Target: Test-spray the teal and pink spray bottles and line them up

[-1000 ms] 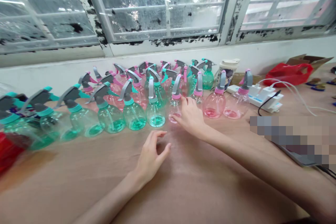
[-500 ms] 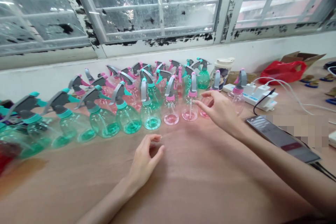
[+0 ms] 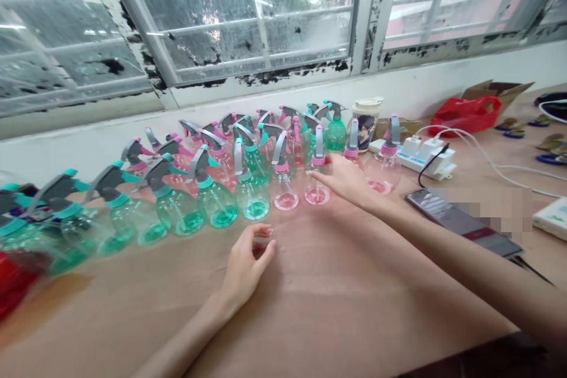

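Just in front of the row of spray bottles, my left hand [image 3: 248,257] hovers over or rests on the table, fingers loosely curled and apart from the thumb, nothing in it. My right hand [image 3: 343,178] is open at a clear spray bottle with a pink collar [image 3: 318,195]; its thumb crosses in front of the bottle, and the other fingers are beside its neck, partly hidden. Whether they touch it I cannot tell. To the left stands another pink-collared spray bottle [image 3: 286,198], then a green spray bottle [image 3: 256,207]. Behind my right hand is a partly covered pink spray bottle [image 3: 351,152].
Several green spray bottles [image 3: 181,212] line the left side, with more pink and green ones behind. To the right are a paper cup [image 3: 365,124], a white power strip [image 3: 427,159] with cables, a phone [image 3: 463,224] and a red plastic bag [image 3: 465,115]. Windows rise behind.
My right hand has moved left from beside the pink-collared bottle to around it. The left hand has hardly moved. The view has shifted slightly.
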Demonstrator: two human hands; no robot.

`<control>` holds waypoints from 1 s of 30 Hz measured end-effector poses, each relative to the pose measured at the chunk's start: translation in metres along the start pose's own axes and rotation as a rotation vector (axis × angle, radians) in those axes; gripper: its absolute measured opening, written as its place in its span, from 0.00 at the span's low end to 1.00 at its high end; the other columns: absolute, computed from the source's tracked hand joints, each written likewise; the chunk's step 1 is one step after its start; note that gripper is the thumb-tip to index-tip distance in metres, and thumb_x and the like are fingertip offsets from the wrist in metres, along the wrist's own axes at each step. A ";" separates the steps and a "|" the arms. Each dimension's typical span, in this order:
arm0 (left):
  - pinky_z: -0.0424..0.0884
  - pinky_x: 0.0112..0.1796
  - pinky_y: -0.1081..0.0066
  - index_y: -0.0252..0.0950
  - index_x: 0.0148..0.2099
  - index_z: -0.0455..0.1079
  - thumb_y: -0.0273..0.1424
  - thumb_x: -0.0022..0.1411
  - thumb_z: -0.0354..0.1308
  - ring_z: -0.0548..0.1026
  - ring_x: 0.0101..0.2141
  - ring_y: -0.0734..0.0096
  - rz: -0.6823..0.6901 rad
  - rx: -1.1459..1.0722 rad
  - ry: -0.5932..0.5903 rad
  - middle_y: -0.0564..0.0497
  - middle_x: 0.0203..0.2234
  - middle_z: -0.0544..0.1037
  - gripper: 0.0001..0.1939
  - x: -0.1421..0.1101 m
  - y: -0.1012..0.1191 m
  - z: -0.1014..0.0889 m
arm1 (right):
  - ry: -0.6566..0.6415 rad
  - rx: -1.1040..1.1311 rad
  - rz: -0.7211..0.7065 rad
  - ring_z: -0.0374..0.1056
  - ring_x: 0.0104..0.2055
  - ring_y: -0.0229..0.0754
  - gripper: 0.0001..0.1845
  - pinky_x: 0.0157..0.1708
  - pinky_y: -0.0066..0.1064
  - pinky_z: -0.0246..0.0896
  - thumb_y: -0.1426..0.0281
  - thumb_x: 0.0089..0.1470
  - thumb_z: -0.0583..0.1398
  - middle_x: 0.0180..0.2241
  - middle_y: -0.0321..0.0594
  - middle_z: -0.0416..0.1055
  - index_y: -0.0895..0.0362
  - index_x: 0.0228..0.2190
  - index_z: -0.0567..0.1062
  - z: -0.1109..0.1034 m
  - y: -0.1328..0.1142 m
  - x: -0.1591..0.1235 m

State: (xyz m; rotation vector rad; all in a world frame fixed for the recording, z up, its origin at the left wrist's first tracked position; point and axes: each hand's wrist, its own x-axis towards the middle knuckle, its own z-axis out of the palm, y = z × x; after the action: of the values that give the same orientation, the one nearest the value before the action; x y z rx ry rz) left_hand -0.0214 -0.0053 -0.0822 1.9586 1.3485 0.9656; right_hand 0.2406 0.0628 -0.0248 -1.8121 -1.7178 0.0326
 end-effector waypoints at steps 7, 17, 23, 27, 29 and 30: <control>0.75 0.42 0.58 0.36 0.45 0.66 0.36 0.61 0.55 0.78 0.40 0.61 0.045 -0.017 0.007 0.45 0.41 0.76 0.12 0.002 0.013 -0.002 | -0.061 -0.020 -0.056 0.72 0.43 0.58 0.24 0.35 0.41 0.64 0.52 0.54 0.61 0.41 0.51 0.74 0.59 0.41 0.70 -0.020 -0.006 -0.028; 0.63 0.57 0.49 0.39 0.61 0.58 0.41 0.55 0.64 0.65 0.59 0.52 0.143 -0.135 -0.150 0.40 0.61 0.64 0.35 0.029 0.080 0.000 | -0.146 -0.024 -0.244 0.73 0.39 0.52 0.24 0.28 0.35 0.62 0.52 0.54 0.60 0.43 0.48 0.71 0.58 0.42 0.69 -0.029 -0.034 -0.091; 0.70 0.50 0.52 0.36 0.58 0.59 0.37 0.52 0.65 0.74 0.49 0.53 0.142 -0.240 -0.155 0.40 0.53 0.71 0.34 0.025 0.097 -0.001 | -0.238 0.107 -0.355 0.73 0.40 0.52 0.36 0.32 0.41 0.69 0.53 0.48 0.66 0.51 0.50 0.66 0.56 0.53 0.64 -0.019 -0.055 -0.120; 0.73 0.46 0.57 0.39 0.55 0.62 0.37 0.55 0.64 0.76 0.46 0.57 0.196 -0.278 -0.125 0.43 0.52 0.71 0.27 0.017 0.089 -0.001 | -0.258 0.177 -0.412 0.73 0.43 0.57 0.39 0.35 0.48 0.71 0.52 0.47 0.66 0.49 0.51 0.67 0.56 0.55 0.62 -0.009 -0.063 -0.133; 0.73 0.45 0.59 0.40 0.55 0.63 0.36 0.58 0.62 0.75 0.46 0.58 0.224 -0.245 -0.104 0.44 0.52 0.71 0.23 0.013 0.084 -0.003 | -0.282 0.204 -0.443 0.72 0.43 0.58 0.38 0.34 0.49 0.71 0.50 0.49 0.65 0.47 0.52 0.68 0.58 0.55 0.62 -0.006 -0.062 -0.136; 0.73 0.44 0.59 0.40 0.54 0.64 0.36 0.59 0.60 0.75 0.46 0.58 0.236 -0.219 -0.089 0.45 0.51 0.71 0.21 0.011 0.082 -0.004 | -0.296 0.222 -0.469 0.73 0.43 0.58 0.39 0.34 0.50 0.71 0.49 0.50 0.64 0.48 0.54 0.68 0.59 0.55 0.62 -0.004 -0.060 -0.136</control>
State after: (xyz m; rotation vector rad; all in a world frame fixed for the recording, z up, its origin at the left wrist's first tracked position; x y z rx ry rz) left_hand 0.0218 -0.0216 -0.0128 1.9937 0.9347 1.0717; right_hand 0.1692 -0.0658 -0.0483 -1.2581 -2.2120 0.2947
